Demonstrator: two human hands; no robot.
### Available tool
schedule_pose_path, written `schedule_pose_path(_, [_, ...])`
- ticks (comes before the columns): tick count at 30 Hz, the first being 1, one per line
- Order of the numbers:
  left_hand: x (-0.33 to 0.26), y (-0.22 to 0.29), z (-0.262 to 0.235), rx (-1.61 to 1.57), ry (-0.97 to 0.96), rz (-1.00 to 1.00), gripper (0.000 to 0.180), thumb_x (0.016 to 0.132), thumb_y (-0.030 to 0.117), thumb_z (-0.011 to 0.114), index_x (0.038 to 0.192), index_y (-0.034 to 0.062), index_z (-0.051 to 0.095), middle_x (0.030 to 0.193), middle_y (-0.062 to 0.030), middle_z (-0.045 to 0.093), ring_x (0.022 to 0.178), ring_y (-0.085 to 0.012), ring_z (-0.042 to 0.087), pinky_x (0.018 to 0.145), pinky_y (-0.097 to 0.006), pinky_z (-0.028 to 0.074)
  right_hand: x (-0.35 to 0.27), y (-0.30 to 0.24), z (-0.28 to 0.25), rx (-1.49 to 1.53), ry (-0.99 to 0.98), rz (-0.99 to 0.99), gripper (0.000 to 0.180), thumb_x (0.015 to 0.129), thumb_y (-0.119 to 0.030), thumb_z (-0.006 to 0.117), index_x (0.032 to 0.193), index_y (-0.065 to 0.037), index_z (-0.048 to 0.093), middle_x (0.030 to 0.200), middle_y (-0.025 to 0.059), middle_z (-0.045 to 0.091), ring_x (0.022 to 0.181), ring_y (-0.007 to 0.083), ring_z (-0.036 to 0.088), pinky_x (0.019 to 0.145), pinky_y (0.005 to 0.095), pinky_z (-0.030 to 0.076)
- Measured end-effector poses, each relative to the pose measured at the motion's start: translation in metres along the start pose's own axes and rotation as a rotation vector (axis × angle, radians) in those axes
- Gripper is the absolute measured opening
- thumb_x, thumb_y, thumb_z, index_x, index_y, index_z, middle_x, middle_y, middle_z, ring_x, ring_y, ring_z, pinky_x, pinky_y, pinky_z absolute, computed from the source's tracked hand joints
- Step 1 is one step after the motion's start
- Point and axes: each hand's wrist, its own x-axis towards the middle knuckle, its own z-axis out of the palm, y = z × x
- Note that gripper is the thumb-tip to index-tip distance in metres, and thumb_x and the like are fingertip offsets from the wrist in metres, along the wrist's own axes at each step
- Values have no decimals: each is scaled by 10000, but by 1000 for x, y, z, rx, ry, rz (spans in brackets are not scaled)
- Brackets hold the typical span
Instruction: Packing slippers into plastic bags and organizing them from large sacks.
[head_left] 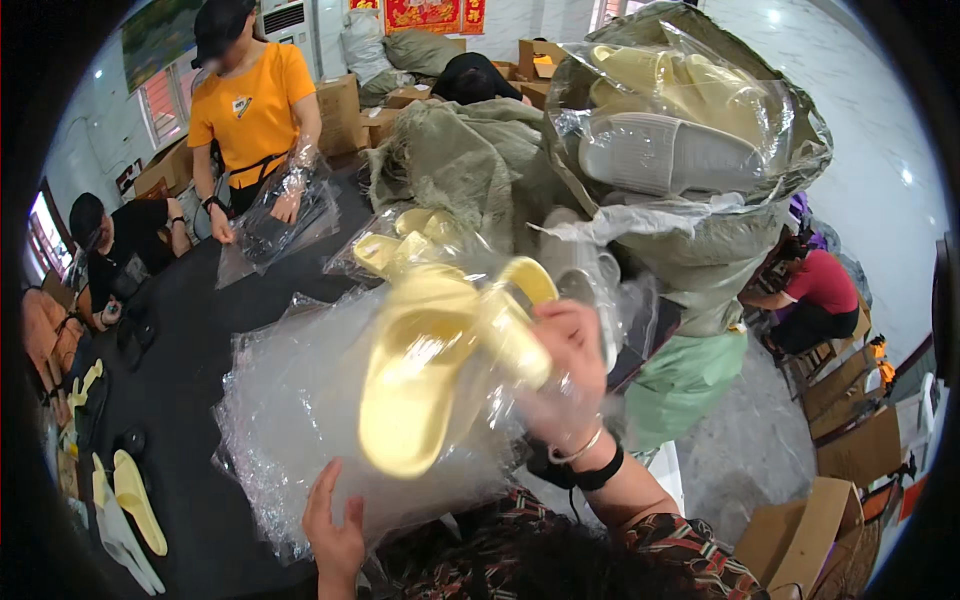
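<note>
A pair of pale yellow slippers (408, 400) hangs over a thick stack of clear plastic bags (285, 425), with one slipper showing its full footbed. My right hand (568, 385), smeared by motion, is closed at the second slipper of the pair, on the right. Clear film shows around my fingers, but I cannot tell whether the slippers are inside a bag. Low at the stack's near edge, my left hand (335, 530) is open and holds nothing, its fingers spread and thumb apart.
Bagged yellow slippers (400, 245) lie beyond the stack on the dark table (180, 380). A large woven sack (690, 240) bulges with bagged slippers at the far right. Loose slippers (138, 500) rest at left. Across the table, a person in orange (250, 110) handles a clear bag. Cardboard boxes (800, 530) stand lower right.
</note>
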Motion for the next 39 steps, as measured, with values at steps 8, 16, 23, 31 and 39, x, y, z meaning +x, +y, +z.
schedule_pose_path(8, [-3, -22, -12, -1495, 38, -521, 753, 1036, 609, 309, 1552, 69, 218, 1422, -212, 478, 1234, -325, 549, 1010, -466, 484, -75, -33, 74, 94, -874, -223, 374, 815, -110, 592, 1185, -100, 640, 925, 58, 527, 972, 237, 543, 863, 375, 420])
schedule_pose_path(16, [-7, -21, -30, -1281, 258, -418, 712, 960, -35, 537, 1572, 84, 192, 1356, -172, 495, 1195, -231, 559, 957, -332, 513, -62, -70, 61, 93, -822, -232, 521, 808, -80, 601, 1328, -93, 583, 957, 55, 520, 890, 242, 518, 817, 373, 421])
schedule_pose_path(23, [10, -67, -45, -678, 652, -342, 734, 856, -130, 588, 1519, 34, 321, 1303, -166, 532, 1063, -188, 608, 917, -288, 496, -74, -64, 66, 377, -1112, -190, 605, 818, -146, 661, 1393, -47, 502, 1196, 122, 554, 1180, 294, 514, 994, 408, 413])
schedule_pose_path(31, [-14, -82, -51, 521, 366, -321, 260, 840, 100, 751, 1051, -13, 650, 912, -157, 640, 804, -334, 596, 713, -374, 474, -45, 8, 54, -262, -646, 51, 621, 858, -232, 745, 1387, -37, 486, 1405, 223, 463, 1246, 394, 482, 1022, 489, 413])
schedule_pose_path(39, [-8, -59, -45, -753, 46, -413, 801, 960, 707, 389, 1370, 39, 555, 1013, -152, 727, 872, -238, 668, 729, -358, 512, -66, 63, 55, 275, -476, 699, 578, 925, -33, 655, 1427, -5, 369, 789, 60, 627, 640, 119, 623, 587, 266, 502])
